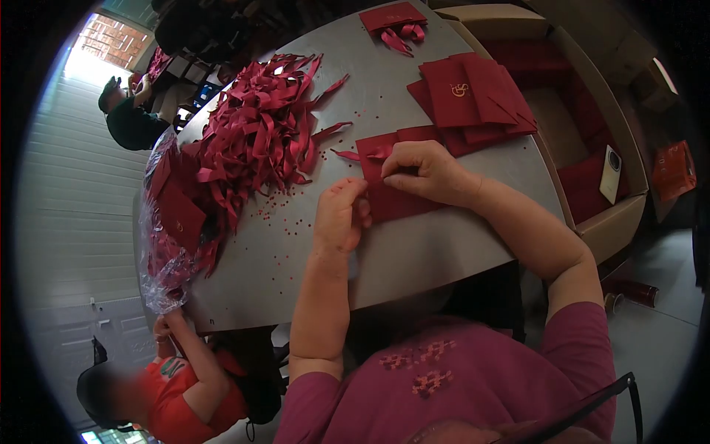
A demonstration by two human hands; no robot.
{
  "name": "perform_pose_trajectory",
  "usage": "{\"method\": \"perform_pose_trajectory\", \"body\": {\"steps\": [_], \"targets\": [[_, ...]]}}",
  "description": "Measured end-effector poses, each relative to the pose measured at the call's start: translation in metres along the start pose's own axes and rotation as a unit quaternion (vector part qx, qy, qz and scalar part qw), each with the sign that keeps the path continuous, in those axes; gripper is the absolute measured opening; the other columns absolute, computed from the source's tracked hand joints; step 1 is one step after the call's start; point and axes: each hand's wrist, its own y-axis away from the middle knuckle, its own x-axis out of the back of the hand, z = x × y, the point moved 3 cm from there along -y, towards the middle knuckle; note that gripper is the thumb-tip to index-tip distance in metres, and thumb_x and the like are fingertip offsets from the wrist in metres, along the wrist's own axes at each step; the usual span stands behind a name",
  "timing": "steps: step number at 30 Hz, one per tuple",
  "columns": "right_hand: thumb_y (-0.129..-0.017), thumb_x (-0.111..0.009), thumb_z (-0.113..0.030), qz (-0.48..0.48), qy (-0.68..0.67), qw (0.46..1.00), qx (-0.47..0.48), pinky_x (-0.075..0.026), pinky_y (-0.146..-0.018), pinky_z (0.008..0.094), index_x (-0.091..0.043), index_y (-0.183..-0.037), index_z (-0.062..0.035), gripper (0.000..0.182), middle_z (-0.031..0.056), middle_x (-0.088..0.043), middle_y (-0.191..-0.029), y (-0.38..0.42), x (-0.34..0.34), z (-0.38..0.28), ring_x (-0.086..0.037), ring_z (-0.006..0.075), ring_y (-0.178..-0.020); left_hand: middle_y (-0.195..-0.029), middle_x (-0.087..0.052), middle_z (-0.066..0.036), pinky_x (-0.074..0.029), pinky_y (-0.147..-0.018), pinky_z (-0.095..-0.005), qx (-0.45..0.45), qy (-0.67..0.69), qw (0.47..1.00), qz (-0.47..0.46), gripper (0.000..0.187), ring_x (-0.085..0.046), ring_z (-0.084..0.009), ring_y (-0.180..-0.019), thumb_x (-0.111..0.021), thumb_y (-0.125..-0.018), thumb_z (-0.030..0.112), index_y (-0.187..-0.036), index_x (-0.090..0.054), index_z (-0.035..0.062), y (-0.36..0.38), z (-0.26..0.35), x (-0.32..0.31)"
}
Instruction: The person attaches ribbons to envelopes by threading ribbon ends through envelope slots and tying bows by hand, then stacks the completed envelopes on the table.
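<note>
Red pouch (401,206) on the grey table (421,255)
Left hand (342,213) and right hand (427,172) curl at it, near ribbon (379,152); cannot tell what either pinches

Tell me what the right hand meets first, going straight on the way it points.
Probably the left hand, whose fingertips sit just ahead of the right hand; depth is unclear.

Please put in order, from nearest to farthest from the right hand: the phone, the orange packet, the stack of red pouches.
1. Stack of red pouches, just beyond the right hand
2. Phone, to the right, in the cardboard box
3. Orange packet, farther right, outside the box
</note>
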Motion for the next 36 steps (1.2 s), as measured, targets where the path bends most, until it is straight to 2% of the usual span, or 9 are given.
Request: {"method": "perform_pose_trajectory", "body": {"steps": [2, 4, 7, 11, 15, 19, 24, 28, 36], "targets": [[-0.078, -0.069, -0.001, -0.031, 0.047, 0.998, 0.018, -0.048, -0.067, 0.0299, -0.066, -0.09, -0.0024, 0.012, 0.0078, -0.063, -0.083, 0.001, 0.002, -0.006, -0.06, 0.0183, -0.074, -0.067, -0.054, 0.001, -0.038, -0.044, -0.0267, 0.003, 0.007, 1.0, -0.008, 0.006, -0.048, -0.0089, -0.051, -0.063, -0.087, 0.008, -0.091, -0.059, 0.0052, -0.002, 0.0, 0.002], [-0.075, -0.069, -0.011, -0.048, 0.092, 0.995, 0.006, -0.049, -0.066, 0.0377, -0.067, -0.085, -0.005, 0.012, 0.0113, -0.062, -0.08, 0.003, 0.001, -0.008, -0.062, 0.0295, -0.074, -0.067, -0.054, 0.001, -0.039, -0.045, -0.0278, 0.01, -0.015, 0.999, -0.033, 0.007, -0.049, -0.0092, -0.052, -0.064, -0.086, 0.005, -0.091, -0.059, 0.0046, -0.003, -0.001, 0.003], [-0.075, -0.067, -0.014, -0.051, 0.131, 0.99, -0.021, -0.049, -0.066, 0.0398, -0.064, -0.081, -0.004, 0.012, 0.0121, -0.063, -0.081, 0.005, -0.003, -0.007, -0.062, 0.0313, -0.076, -0.069, -0.057, -0.001, -0.041, -0.046, -0.0269, 0.0, -0.016, 0.999, -0.033, 0.009, -0.051, -0.0096, -0.053, -0.064, -0.085, 0.004, -0.093, -0.06, 0.0037, -0.001, -0.003, -0.001], [-0.074, -0.068, -0.009, -0.031, 0.162, 0.986, -0.011, -0.047, -0.061, 0.0371, -0.062, -0.078, -0.0023, 0.01, 0.0115, -0.062, -0.076, 0.004, -0.006, -0.006, -0.061, 0.0282, -0.069, -0.072, -0.06, -0.002, -0.044, -0.048, -0.0254, -0.015, -0.037, 0.997, -0.064, 0.012, -0.052, -0.0095, -0.055, -0.065, -0.085, 0.003, -0.096, -0.06, 0.0031, -0.004, -0.007, -0.001], [-0.074, -0.068, -0.015, 0.0, 0.185, 0.983, -0.008, -0.048, -0.061, 0.0405, -0.063, -0.077, -0.0058, 0.011, 0.0143, -0.061, -0.074, 0.008, -0.01, -0.007, -0.061, 0.0335, -0.068, -0.078, -0.064, -0.004, -0.047, -0.052, -0.0239, -0.055, -0.076, 0.995, -0.032, 0.014, -0.056, -0.0101, -0.058, -0.066, -0.085, 0.002, -0.098, -0.061, 0.0004, 0.002, -0.008, -0.01], [-0.077, -0.064, -0.019, -0.08, 0.264, 0.959, -0.071, -0.049, -0.066, 0.044, -0.063, -0.076, -0.0064, 0.012, 0.0162, -0.063, -0.08, 0.007, -0.017, -0.009, -0.063, 0.0359, -0.077, -0.082, -0.065, -0.007, -0.047, -0.051, -0.0232, -0.077, -0.138, 0.986, -0.056, 0.011, -0.059, -0.0124, -0.058, -0.064, -0.085, 0.001, -0.094, -0.058, 0.0015, 0.0, -0.013, -0.011], [-0.08, -0.06, -0.015, -0.149, 0.385, 0.911, 0.0, -0.051, -0.068, 0.0436, -0.063, -0.082, -0.0056, 0.01, 0.0137, -0.063, -0.086, 0.008, -0.026, -0.04, -0.065, 0.0323, -0.079, -0.075, -0.064, -0.005, -0.046, -0.051, -0.0233, -0.111, -0.155, 0.981, -0.033, 0.01, -0.058, -0.0107, -0.058, -0.066, -0.083, 0.001, -0.09, -0.058, 0.0025, -0.002, -0.018, -0.009], [-0.08, -0.059, -0.014, -0.099, 0.385, 0.914, 0.088, -0.053, -0.067, 0.0428, -0.061, -0.085, -0.0038, 0.012, 0.0147, -0.061, -0.087, 0.015, -0.038, -0.023, -0.064, 0.0338, -0.078, -0.074, -0.063, -0.003, -0.044, -0.053, -0.0231, -0.165, -0.24, 0.957, -0.001, 0.012, -0.056, -0.0081, -0.062, -0.069, -0.081, 0.004, -0.087, -0.059, 0.0032, 0.009, -0.009, -0.016], [-0.079, -0.057, -0.01, -0.087, 0.392, 0.91, 0.104, -0.052, -0.068, 0.0421, -0.059, -0.084, -0.0036, 0.009, 0.0149, -0.059, -0.087, 0.017, -0.041, -0.019, -0.063, 0.0337, -0.08, -0.071, -0.063, -0.005, -0.048, -0.056, -0.0282, -0.271, -0.373, 0.885, 0.06, 0.011, -0.059, -0.0121, -0.064, -0.068, -0.078, 0.008, -0.084, -0.061, 0.0009, -0.028, -0.032, 0.013]]}}
